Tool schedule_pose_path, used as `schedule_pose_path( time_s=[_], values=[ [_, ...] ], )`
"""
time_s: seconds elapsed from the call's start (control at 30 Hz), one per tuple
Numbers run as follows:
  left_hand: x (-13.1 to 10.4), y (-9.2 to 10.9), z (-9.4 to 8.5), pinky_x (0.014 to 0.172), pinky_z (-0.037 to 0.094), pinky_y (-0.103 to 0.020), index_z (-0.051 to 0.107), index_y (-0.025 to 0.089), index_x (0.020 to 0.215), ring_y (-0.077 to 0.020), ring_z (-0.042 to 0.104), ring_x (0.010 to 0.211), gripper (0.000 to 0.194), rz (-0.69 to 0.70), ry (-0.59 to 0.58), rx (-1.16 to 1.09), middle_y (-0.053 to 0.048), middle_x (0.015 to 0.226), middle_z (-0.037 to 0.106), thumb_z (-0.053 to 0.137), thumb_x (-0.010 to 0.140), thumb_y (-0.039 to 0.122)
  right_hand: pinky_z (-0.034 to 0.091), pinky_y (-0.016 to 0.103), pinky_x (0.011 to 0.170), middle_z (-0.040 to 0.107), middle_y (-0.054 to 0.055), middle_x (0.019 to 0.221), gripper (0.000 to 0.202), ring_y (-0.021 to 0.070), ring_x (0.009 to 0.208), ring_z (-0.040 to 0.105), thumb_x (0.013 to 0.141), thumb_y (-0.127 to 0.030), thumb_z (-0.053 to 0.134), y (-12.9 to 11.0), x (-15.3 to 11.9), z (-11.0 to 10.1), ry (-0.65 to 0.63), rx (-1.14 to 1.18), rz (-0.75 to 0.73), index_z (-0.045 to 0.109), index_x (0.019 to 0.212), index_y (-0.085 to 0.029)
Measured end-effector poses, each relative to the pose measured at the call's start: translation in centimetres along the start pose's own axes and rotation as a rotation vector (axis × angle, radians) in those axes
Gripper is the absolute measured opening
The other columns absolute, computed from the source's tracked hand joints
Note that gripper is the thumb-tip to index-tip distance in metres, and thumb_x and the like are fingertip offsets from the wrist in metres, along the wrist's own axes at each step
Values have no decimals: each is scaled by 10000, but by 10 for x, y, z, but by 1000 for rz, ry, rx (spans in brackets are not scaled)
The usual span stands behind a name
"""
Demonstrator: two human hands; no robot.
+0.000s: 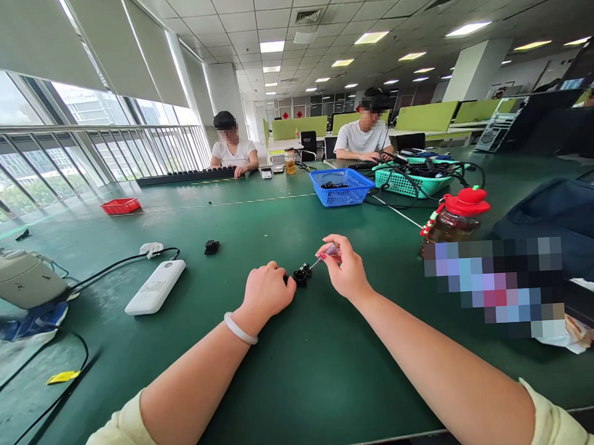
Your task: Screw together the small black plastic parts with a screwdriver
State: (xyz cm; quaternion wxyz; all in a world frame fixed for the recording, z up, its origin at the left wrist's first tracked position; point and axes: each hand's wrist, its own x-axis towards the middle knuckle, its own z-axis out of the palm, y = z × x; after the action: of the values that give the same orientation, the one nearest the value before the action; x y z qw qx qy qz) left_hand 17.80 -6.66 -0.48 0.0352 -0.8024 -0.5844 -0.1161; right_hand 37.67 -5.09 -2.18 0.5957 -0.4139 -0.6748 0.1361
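A small black part (301,275) with some shiny metal on it rests on the green table between my hands. My left hand (269,290), a pale bangle on its wrist, is closed around the part's left side; the fingertips are partly hidden. With my right hand (346,266) I pinch a screwdriver (331,249) by its translucent purplish handle. Its thin shaft slants down to the left, and the tip meets the black part. Another small black piece (211,247) lies apart, farther left on the table.
A white power bank (156,287) with a black cable lies left. Farther off are a red tray (120,206), a blue basket (342,186) and a teal basket (409,180) full of cables. A red-lidded bottle (456,217) stands right. Two people sit across the table.
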Motion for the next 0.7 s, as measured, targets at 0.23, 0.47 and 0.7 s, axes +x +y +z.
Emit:
schedule_pose_path(
  time_s=[0.23,0.47,0.7],
  values=[
    [6,11,8,1016,403,-428,602,196,1242,-292,540,1153,465,121,90,-171,-111,1191,657,444,940,512,587,385,818,693,34,882,240,196,828,715,901,-300,553,-6,-1,-3,72,134,55,471,1121,-252],
    [16,0,21,1067,396,-413,615,230,1247,-254,520,1202,348,282,-54,-268,-59,1292,641,473,934,287,589,372,799,701,33,868,227,191,797,711,903,-281,540,-10,-1,-6,65,80,27,476,1119,-251],
    [27,-92,9,1028,441,-428,670,249,1201,-291,545,1215,338,-239,14,-80,-69,1351,610,532,892,249,589,368,797,700,26,869,233,181,795,704,916,-259,531,-13,-5,-7,40,27,-30,479,1143,-247]
  ],
)
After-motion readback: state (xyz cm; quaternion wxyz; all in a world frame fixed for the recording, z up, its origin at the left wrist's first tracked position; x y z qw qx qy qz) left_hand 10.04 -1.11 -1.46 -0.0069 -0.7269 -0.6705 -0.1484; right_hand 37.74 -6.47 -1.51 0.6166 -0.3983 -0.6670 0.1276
